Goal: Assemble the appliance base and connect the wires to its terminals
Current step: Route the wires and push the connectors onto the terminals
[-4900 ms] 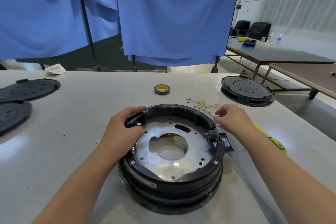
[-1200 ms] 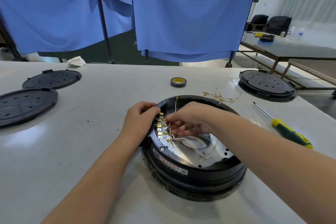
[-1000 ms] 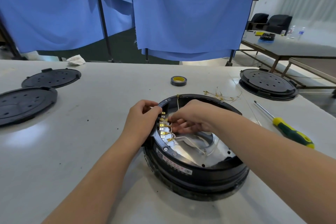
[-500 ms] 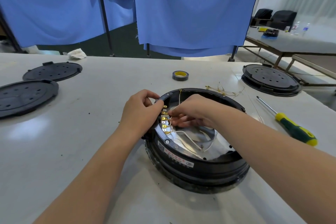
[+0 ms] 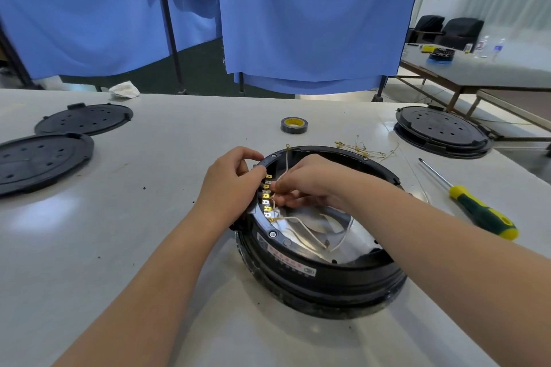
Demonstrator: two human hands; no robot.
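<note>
Right hand [image 5: 301, 180] pinches wire [image 5: 285, 162] at terminals [image 5: 266, 195].

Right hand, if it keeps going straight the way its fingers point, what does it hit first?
Probably the row of brass terminals on the round black appliance base; the right hand looks almost touching.

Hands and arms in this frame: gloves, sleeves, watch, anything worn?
Nothing worn that shows. Left hand and right hand are bare, no gloves or rings visible. Both forearms are bare to the frame edge: no sleeves, watch or wristband in view.
</note>
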